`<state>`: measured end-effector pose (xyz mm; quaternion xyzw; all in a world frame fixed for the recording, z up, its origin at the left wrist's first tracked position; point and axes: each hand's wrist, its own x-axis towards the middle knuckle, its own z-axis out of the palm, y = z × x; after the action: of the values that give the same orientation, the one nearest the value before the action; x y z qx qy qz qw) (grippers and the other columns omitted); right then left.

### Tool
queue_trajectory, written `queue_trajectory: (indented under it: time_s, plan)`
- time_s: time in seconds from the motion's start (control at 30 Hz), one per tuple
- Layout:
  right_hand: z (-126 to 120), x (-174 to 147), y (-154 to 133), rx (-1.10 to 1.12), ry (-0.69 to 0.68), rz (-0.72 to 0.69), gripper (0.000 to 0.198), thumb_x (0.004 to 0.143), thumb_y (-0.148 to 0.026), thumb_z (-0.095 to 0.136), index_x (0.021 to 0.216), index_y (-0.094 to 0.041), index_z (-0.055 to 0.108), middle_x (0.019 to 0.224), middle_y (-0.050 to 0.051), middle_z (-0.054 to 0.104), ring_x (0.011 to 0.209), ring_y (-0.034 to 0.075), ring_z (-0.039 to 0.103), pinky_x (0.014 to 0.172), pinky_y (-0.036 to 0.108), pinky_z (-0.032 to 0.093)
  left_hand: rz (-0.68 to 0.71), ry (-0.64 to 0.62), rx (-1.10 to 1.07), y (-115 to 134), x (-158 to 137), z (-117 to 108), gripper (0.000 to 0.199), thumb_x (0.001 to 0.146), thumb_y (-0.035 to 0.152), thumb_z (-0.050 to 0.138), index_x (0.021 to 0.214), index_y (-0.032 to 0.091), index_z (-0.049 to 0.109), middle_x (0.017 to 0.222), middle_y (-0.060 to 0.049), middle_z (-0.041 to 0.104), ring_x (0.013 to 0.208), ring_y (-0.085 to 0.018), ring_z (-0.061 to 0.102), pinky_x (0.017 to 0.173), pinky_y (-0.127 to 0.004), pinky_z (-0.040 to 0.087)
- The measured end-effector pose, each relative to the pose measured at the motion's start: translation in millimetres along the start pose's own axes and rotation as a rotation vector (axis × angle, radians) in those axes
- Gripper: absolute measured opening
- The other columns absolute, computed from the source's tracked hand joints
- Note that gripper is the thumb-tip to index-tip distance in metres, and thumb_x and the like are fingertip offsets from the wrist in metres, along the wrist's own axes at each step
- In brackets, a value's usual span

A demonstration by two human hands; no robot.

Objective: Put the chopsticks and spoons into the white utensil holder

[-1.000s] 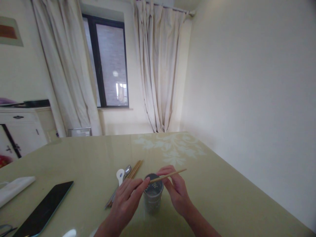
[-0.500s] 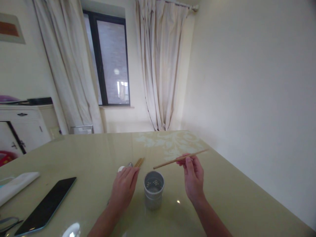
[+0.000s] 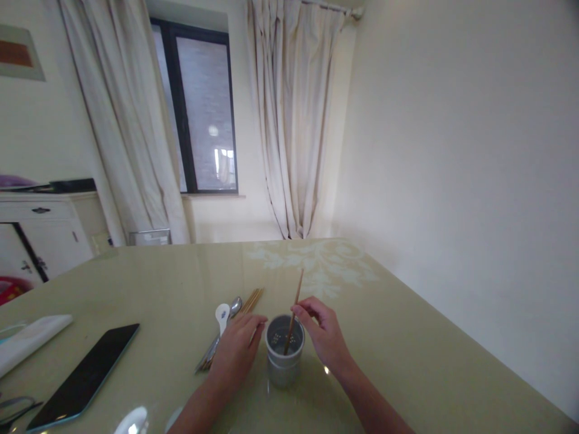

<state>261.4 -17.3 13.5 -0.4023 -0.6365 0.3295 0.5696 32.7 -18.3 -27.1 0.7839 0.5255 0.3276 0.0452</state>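
A wooden chopstick [image 3: 297,289] stands tilted in a grey utensil holder [image 3: 284,364], its lower end inside near the holes in the base. My right hand [image 3: 326,334] pinches it just above the rim. Left of the holder, my left hand [image 3: 237,346] reaches toward the rim with fingers stretched out and nothing seen in them. Partly under that hand lie several chopsticks [image 3: 253,299], a metal spoon [image 3: 236,306] and a white spoon [image 3: 222,314]. The hand hides the middle of this bundle.
A black tablet [image 3: 88,377] lies on the glossy green table [image 3: 172,289] to the left, beside a white flat object [image 3: 34,340]. Scissors-like handles [image 3: 18,408] show at the lower left edge. A wall [image 3: 474,199] runs along the table's right side.
My right hand has moved left and turned the chopstick from nearly level to upright, with its end now in the holder. My left hand has shifted right, uncovering more of the spoons.
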Motion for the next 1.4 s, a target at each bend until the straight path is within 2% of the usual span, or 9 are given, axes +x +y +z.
queue_trajectory:
  time_s: [0.1, 0.2, 0.6, 0.73, 0.83, 0.97, 1.1, 1.2, 1.4]
  plan:
    - [2.9, -0.8, 3.5, -0.024, -0.009, -0.002, 0.038, 0.095, -0.054, 0.073, 0.078, -0.020, 0.079, 0.078, 0.005, 0.072, 0.076, 0.022, 0.065, 0.071, 0.032, 0.049, -0.106, 0.005, 0.313, -15.2, -0.1, -6.5, 0.033, 0.102, 0.020, 0.045, 0.107, 0.024, 0.078, 0.118, -0.010, 0.080, 0.113, -0.030, 0.070, 0.101, -0.046, 0.052]
    - [4.3, -1.2, 4.8, -0.022, -0.010, 0.003, 0.039, 0.096, -0.054, 0.072, 0.078, -0.019, 0.081, 0.078, 0.005, 0.071, 0.075, 0.021, 0.064, 0.070, 0.032, 0.047, -0.173, -0.060, 0.479, -20.4, -1.5, -13.4, 0.034, 0.103, 0.018, 0.045, 0.111, 0.022, 0.077, 0.123, -0.011, 0.078, 0.118, -0.030, 0.068, 0.099, -0.044, 0.050]
    - [6.9, -2.5, 10.6, -0.007, -0.036, 0.075, 0.053, 0.096, -0.068, 0.065, 0.090, -0.020, 0.088, 0.087, 0.009, 0.078, 0.083, 0.025, 0.070, 0.073, 0.034, 0.050, -0.260, -0.174, 0.572, -7.7, -2.9, -23.9, 0.028, 0.102, 0.027, 0.050, 0.096, 0.022, 0.077, 0.113, -0.012, 0.080, 0.114, -0.032, 0.069, 0.096, -0.045, 0.048]
    - [8.1, -0.9, 17.6, 0.073, -0.044, 0.129, 0.063, 0.096, -0.074, 0.059, 0.089, -0.019, 0.087, 0.088, 0.011, 0.080, 0.085, 0.026, 0.072, 0.078, 0.036, 0.052, -0.164, -0.105, 0.494, -7.2, -3.5, -18.3, 0.025, 0.099, 0.024, 0.053, 0.091, 0.024, 0.076, 0.105, -0.011, 0.081, 0.113, -0.031, 0.070, 0.095, -0.043, 0.047]
    - [8.6, 0.2, 26.1, 0.115, -0.024, 0.252, 0.069, 0.093, -0.080, 0.057, 0.089, -0.018, 0.086, 0.087, 0.012, 0.081, 0.080, 0.025, 0.071, 0.075, 0.036, 0.052, -0.121, -0.034, 0.341, 0.6, -1.3, -12.6, 0.025, 0.102, 0.028, 0.052, 0.091, 0.024, 0.073, 0.102, -0.009, 0.080, 0.107, -0.029, 0.071, 0.095, -0.043, 0.047]
    - [11.6, 1.4, 33.4, 0.207, -0.090, 0.337, 0.061, 0.089, -0.076, 0.067, 0.089, -0.018, 0.084, 0.087, 0.008, 0.081, 0.079, 0.023, 0.071, 0.073, 0.032, 0.051, -0.096, -0.048, 0.069, 15.0, -0.3, -6.0, 0.025, 0.104, 0.024, 0.046, 0.096, 0.024, 0.070, 0.096, -0.006, 0.081, 0.091, -0.025, 0.074, 0.088, -0.040, 0.050]
    - [18.5, 3.4, 32.3, 0.314, -0.117, 0.335, 0.053, 0.081, -0.070, 0.079, 0.090, -0.018, 0.081, 0.082, 0.004, 0.079, 0.075, 0.022, 0.072, 0.074, 0.032, 0.053, -0.046, -0.042, -0.039, 21.0, -1.9, -2.2, 0.022, 0.099, 0.018, 0.051, 0.101, 0.025, 0.071, 0.096, -0.005, 0.081, 0.089, -0.025, 0.074, 0.083, -0.038, 0.051]
    - [17.3, 7.2, 28.8, 0.273, -0.014, 0.288, 0.052, 0.082, -0.070, 0.078, 0.086, -0.018, 0.077, 0.083, 0.007, 0.079, 0.080, 0.025, 0.073, 0.071, 0.033, 0.054, 0.021, -0.020, -0.031, 13.8, -1.9, -0.7, 0.027, 0.097, 0.016, 0.053, 0.111, 0.025, 0.074, 0.105, -0.006, 0.082, 0.097, -0.024, 0.075, 0.090, -0.039, 0.053]
    - [-29.6, 21.1, 13.0, 0.143, 0.586, -0.028, 0.039, 0.097, -0.060, 0.065, 0.094, -0.021, 0.067, 0.093, 0.009, 0.078, 0.084, 0.023, 0.071, 0.071, 0.033, 0.051, -0.077, 0.018, 0.381, -14.3, -0.6, -8.2, 0.030, 0.100, 0.016, 0.052, 0.110, 0.027, 0.078, 0.123, -0.009, 0.079, 0.117, -0.030, 0.069, 0.097, -0.043, 0.048]
